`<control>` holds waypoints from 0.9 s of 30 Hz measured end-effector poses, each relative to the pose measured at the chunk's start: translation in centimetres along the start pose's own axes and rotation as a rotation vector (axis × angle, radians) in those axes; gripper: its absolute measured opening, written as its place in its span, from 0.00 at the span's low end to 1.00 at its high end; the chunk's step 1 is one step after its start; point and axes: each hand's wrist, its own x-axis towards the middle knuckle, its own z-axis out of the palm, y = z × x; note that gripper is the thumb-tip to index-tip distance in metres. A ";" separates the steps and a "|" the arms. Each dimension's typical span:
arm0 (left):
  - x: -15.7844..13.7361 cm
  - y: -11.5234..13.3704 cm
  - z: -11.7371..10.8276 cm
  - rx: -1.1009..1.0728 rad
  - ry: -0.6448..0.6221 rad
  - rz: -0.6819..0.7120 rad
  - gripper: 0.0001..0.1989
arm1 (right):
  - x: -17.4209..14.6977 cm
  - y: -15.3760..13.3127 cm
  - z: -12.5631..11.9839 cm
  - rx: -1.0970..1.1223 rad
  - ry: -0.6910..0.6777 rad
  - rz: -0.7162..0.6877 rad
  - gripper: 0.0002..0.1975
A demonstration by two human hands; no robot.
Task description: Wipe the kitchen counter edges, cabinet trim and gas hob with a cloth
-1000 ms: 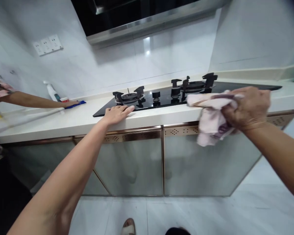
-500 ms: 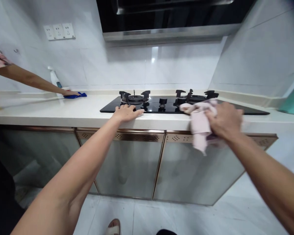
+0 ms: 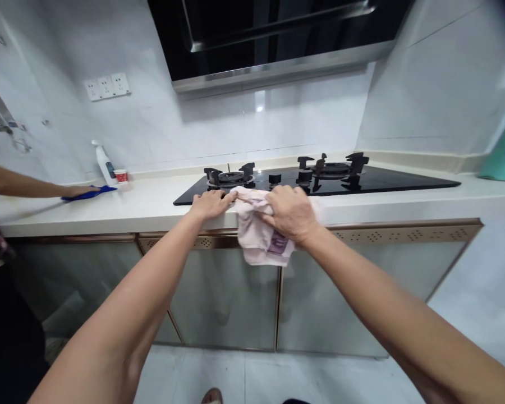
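My right hand (image 3: 292,212) is closed around a soft, pale pink fabric cloth with a purple patch (image 3: 252,233), fingers over the top and thumb tucked against its folds. The cloth is bunched at the front edge of the white, smooth-topped counter (image 3: 151,205), its lower part hanging down over the bronze-coloured, perforated metal strip (image 3: 376,234) of the cabinets. My left hand (image 3: 211,203) lies palm down and open, fingers loosely bent, at the front edge of the black, glossy glass gas hob (image 3: 408,180). Its thumb side comes right up to the cloth's left corner; I cannot tell whether it presses on it. Well to my left, a co-worker's hand (image 3: 73,191) rests on a dark blue cloth (image 3: 93,193).
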 end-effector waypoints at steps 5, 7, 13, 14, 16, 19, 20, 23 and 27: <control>0.1 0.2 0.0 -0.045 0.018 -0.006 0.38 | -6.5 11.0 0.1 -0.121 0.052 0.280 0.26; 0.1 0.2 -0.1 -0.052 0.020 0.001 0.39 | -9.1 15.2 -0.3 -0.198 0.000 0.405 0.25; 0.0 0.3 -0.3 -0.075 0.016 -0.004 0.37 | -13.7 23.6 -3.1 -0.361 -0.196 0.711 0.20; 0.0 0.3 -0.3 -0.077 0.016 -0.006 0.37 | -13.9 24.5 -3.6 -0.360 -0.228 0.744 0.19; 0.1 0.5 -0.3 -0.084 0.015 -0.005 0.38 | -13.9 25.6 -4.3 -0.333 -0.279 0.788 0.19; 0.3 0.6 -0.4 -0.089 0.000 0.000 0.39 | -12.6 25.8 -5.1 -0.268 -0.352 0.831 0.19; 0.4 0.7 -0.4 -0.087 -0.009 0.000 0.39 | -11.8 25.4 -5.4 -0.250 -0.383 0.840 0.20; 0.6 0.6 -0.3 -0.091 -0.024 -0.006 0.40 | -8.6 21.9 -6.0 -0.140 -0.471 0.798 0.22; 0.4 0.4 -0.1 -0.114 -0.002 0.016 0.39 | -2.5 13.0 -5.4 0.038 -0.497 0.554 0.23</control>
